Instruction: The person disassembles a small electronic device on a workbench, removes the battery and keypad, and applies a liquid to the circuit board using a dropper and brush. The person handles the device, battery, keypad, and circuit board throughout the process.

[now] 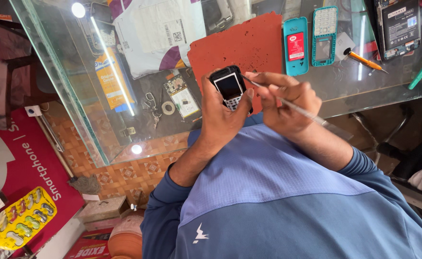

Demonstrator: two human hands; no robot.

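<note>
My left hand [219, 115] grips a small black keypad phone [229, 87] with its front cover off, screen facing up, just above the near edge of a glass counter [76, 91]. My right hand [287, 103] holds thin metal tweezers [301, 111] like a pen, the tip touching the phone's upper right side. A red work mat [242, 45] lies on the glass right behind the phone.
On the counter sit a teal phone back shell [296, 45], a teal keypad front frame [324, 34], an orange-handled screwdriver [364, 60], a dark opened phone [401, 26], a white parcel bag [156, 31], a loose circuit board [184, 98] and keys [151, 106]. A red sign [24, 168] lies below left.
</note>
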